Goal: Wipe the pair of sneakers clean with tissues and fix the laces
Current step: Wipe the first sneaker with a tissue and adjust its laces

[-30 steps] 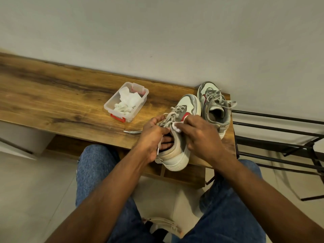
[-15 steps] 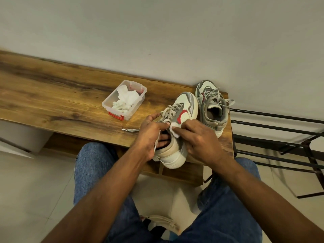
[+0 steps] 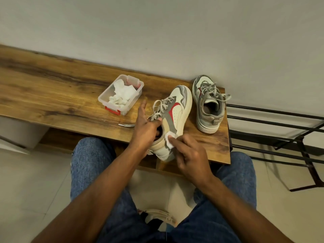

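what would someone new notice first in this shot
The cream sneaker with a red side patch, tipped on the wooden bench, gripped at its opening by the left hand. The right hand presses a white tissue against its side. Left sits a clear plastic tub of tissues.

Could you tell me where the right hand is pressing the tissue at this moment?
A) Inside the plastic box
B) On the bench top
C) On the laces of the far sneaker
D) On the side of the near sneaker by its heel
D: the right hand presses the tissue against the near sneaker, by its heel.
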